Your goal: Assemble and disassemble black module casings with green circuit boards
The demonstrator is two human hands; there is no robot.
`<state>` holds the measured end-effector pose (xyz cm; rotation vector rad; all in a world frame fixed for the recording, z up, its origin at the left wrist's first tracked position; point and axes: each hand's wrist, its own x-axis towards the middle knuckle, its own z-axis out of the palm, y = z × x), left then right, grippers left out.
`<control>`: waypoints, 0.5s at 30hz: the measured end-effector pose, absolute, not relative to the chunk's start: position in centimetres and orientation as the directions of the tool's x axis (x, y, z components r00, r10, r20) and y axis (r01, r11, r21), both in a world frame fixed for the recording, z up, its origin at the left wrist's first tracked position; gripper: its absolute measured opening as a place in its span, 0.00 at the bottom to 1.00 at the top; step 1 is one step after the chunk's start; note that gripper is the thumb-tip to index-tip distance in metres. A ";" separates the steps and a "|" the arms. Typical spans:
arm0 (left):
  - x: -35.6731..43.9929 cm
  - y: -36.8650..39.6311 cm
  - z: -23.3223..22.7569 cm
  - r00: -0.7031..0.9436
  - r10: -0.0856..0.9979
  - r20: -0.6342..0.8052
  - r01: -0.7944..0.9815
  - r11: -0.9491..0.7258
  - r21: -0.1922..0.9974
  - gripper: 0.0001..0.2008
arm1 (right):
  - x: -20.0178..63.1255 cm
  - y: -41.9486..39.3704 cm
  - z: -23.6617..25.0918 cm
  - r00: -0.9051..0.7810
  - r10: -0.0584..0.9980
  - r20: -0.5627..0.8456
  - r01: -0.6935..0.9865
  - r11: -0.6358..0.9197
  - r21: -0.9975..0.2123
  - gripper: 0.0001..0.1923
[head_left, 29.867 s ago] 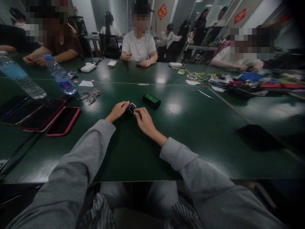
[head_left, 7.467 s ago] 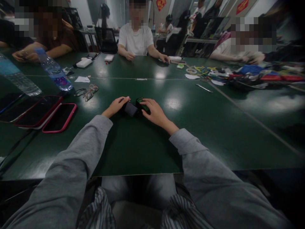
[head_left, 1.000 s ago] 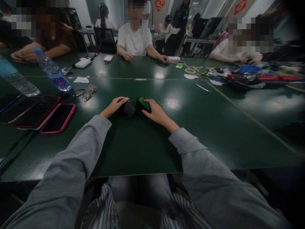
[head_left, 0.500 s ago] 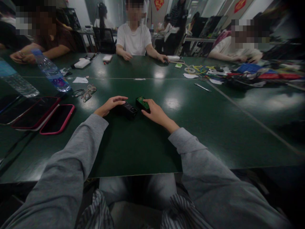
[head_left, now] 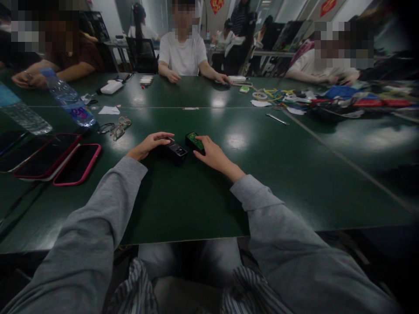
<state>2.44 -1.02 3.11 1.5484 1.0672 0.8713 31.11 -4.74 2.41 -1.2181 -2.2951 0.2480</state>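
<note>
Left hand (head_left: 149,145): lies palm down on the dark green worktop (head_left: 183,196), fingers stretched out loosely and resting on the far end of the small black rectangular plastic block (head_left: 176,151); it clasps nothing.
Right hand (head_left: 211,153): fingers curl round the near side of the small black box with a green circuit-board top (head_left: 194,141), thumb at its left edge, holding it down on the worktop.
Black block: lies flat between the two hands, its near end free, just left of the green-topped box; whether the two touch cannot be told.
Green-topped box: sits right of the block, at the right hand's fingertips, the green face up.
Left of the hands: a pair of thin-rimmed spectacles (head_left: 115,127), a clear plastic water bottle with a blue label (head_left: 70,98), and a pink-cased phone (head_left: 77,164) lying face up.
Far side: a person in a white T-shirt (head_left: 182,54) sits with both hands on the worktop.
Right side: a heap of coloured cables (head_left: 330,102) and a slim silver tool (head_left: 277,119), well apart from the hands.
</note>
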 end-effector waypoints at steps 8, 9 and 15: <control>2.5 -1.3 3.3 0.358 0.931 0.071 0.258 -0.171 0.951 0.28 | 31.1 -4.5 2.2 -0.460 0.803 0.378 0.709 0.589 -0.388 0.28; 2.5 -1.3 3.3 0.356 0.932 0.072 0.262 -0.173 0.950 0.28 | 31.1 -4.6 2.2 -0.459 0.805 0.377 0.710 0.587 -0.390 0.28; 3.1 -1.1 3.1 0.302 0.949 0.095 0.225 -0.167 0.960 0.27 | 31.1 -4.7 2.3 -0.457 0.804 0.380 0.711 0.587 -0.388 0.28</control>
